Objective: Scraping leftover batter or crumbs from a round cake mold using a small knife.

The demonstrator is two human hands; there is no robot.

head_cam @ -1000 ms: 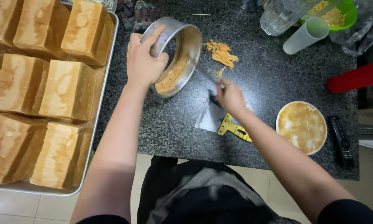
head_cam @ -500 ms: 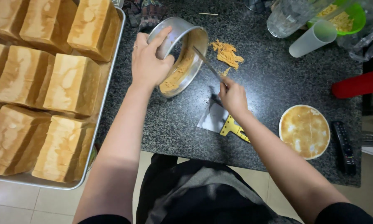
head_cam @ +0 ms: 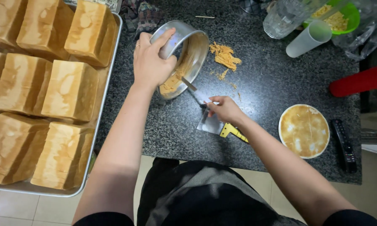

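Cake pan [head_cam: 188, 50], round metal, tilted on its side on the dark stone counter [head_cam: 272, 88]. Left hand [head_cam: 151, 62] closed over its upper rim, thumb outside the wall. Right hand [head_cam: 224, 109] pinched shut on a thin knife [head_cam: 193, 90]; blade tip reaches into the pan's mouth, against brown crumb residue. Just under the right hand: one metal scraper [head_cam: 211, 124] with yellow handle. Beyond the knife: one pile of crumbs [head_cam: 224, 55]. Right of the grip: one round cake layer [head_cam: 303, 130], one remote control [head_cam: 344, 144]. Left of the pan hand: one tray [head_cam: 100, 104] holding eight visible bread loaves [head_cam: 69, 90]. Nothing lies between knife and pan.
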